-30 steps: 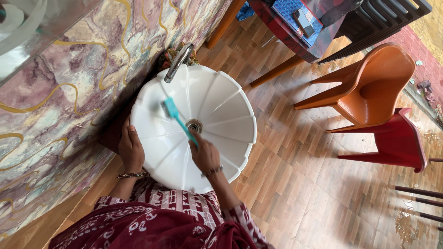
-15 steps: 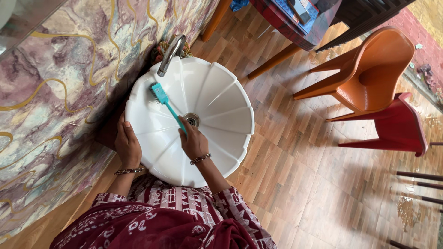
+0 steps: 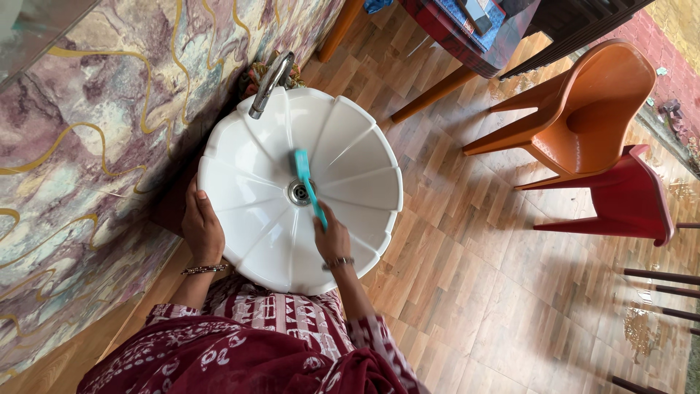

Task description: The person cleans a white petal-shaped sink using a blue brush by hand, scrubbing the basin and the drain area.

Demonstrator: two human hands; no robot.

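A white fluted wash basin [image 3: 364, 157] is fixed to the marbled wall, with a metal tap [image 3: 271, 74] at its far rim and a drain [image 3: 298, 192] in the middle. My right hand [image 3: 334, 238] grips the handle of a teal brush [image 3: 306, 179], whose head lies inside the bowl just beyond the drain. My left hand [image 3: 202, 229] rests flat on the basin's left rim, fingers wrapped over the edge. Both wrists wear bangles.
An orange plastic chair [image 3: 583, 117] and a red one [image 3: 627, 208] stand on the wood-pattern floor to the right. A table [image 3: 467, 51] with wooden legs stands beyond the basin. Dark rods [image 3: 660, 277] lie at the far right. The marbled wall [image 3: 87, 146] fills the left.
My right hand has swept the brush from the basin's left side near the tap across to the middle, just past the drain. My left hand has stayed on the rim.
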